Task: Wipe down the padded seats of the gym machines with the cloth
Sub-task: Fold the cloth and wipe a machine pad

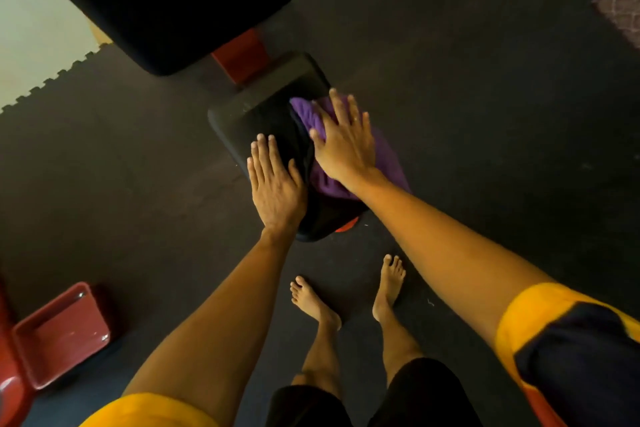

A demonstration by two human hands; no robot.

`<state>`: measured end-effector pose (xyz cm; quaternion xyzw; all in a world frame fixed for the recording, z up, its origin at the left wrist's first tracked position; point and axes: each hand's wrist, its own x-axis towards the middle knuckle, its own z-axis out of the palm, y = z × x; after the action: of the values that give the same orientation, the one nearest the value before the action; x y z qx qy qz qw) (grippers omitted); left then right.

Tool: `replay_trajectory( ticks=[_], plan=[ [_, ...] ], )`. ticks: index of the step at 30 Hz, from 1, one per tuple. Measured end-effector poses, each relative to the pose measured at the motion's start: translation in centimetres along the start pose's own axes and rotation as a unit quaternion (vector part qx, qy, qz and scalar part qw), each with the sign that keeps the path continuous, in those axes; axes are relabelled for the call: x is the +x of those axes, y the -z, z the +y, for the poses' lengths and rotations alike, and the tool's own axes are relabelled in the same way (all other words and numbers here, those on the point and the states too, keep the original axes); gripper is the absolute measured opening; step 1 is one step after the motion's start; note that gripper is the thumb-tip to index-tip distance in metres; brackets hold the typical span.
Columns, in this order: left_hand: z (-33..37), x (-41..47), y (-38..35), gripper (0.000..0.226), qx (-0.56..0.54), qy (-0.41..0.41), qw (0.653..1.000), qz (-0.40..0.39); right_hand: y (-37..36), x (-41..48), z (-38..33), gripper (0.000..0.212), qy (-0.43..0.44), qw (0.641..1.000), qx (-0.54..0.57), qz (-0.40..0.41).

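Note:
A small black padded seat (252, 114) of a gym machine sits low in the middle of the view. A purple cloth (386, 156) lies over its right side. My right hand (346, 142) presses flat on the cloth with straight, spread fingers. My left hand (275, 180) rests flat on the bare left part of the seat, fingers straight. A larger black back pad (166, 0) rises at the upper left, joined by a red frame piece (242, 54).
Dark rubber floor mats (467, 80) surround the machine, with a pale floor (34, 28) at the far left. A red metal frame foot (62, 333) sits at the lower left. My bare feet (346, 295) stand just behind the seat.

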<state>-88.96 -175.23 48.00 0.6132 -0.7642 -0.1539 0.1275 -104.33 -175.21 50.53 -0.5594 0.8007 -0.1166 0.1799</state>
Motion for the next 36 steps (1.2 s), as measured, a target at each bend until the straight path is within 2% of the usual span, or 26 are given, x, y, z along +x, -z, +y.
replay_trajectory(
  ticks=[3,7,10,13,16,18,21,25,27,31,34,36],
  plan=[
    [-0.1,-0.5,-0.2,0.064,-0.005,-0.005,1.0,0.003,-0.1,1.9,-1.7,0.063,0.02,1.0,-0.02,-0.014],
    [0.5,-0.5,0.5,0.06,-0.038,0.02,0.999,0.031,-0.4,-2.3,0.9,0.076,0.177,0.982,-0.064,0.002],
    [0.7,0.8,1.0,0.05,-0.061,0.055,0.995,0.052,-0.3,-2.3,3.2,0.074,0.235,0.97,-0.063,-0.001],
    [0.8,1.8,0.4,0.045,-0.037,0.105,0.991,0.077,-0.2,2.3,1.6,0.069,0.197,0.978,-0.064,0.007],
    [0.5,2.1,-0.5,0.05,-0.037,0.134,0.987,0.084,-0.4,6.1,-2.1,0.07,0.137,0.987,-0.081,-0.016],
    [-0.1,2.2,-0.9,0.057,-0.033,0.137,0.987,0.071,-0.7,5.7,-3.1,0.077,0.16,0.982,-0.095,-0.019],
    [-0.7,2.3,-1.1,0.07,-0.017,0.125,0.99,0.056,-1.1,3.0,-2.0,0.079,0.247,0.963,-0.105,-0.015],
    [0.3,2.2,-0.6,0.061,-0.063,0.154,0.984,0.067,-0.2,6.5,-1.8,0.07,0.321,0.936,-0.131,-0.064],
    [0.5,2.4,-0.2,0.06,-0.074,0.16,0.982,0.074,0.0,9.1,-3.2,0.066,0.319,0.935,-0.139,-0.063],
    [0.2,2.1,-0.3,0.064,-0.097,0.164,0.98,0.06,-0.7,10.2,-6.8,0.066,0.243,0.96,-0.121,-0.071],
    [0.1,1.9,-0.4,0.072,-0.07,0.151,0.985,0.052,-0.9,7.5,-5.7,0.076,0.284,0.95,-0.12,-0.043],
    [0.7,2.2,-0.1,0.065,-0.097,0.172,0.979,0.053,-0.6,7.1,-4.0,0.072,0.313,0.939,-0.135,-0.038]
  ],
)
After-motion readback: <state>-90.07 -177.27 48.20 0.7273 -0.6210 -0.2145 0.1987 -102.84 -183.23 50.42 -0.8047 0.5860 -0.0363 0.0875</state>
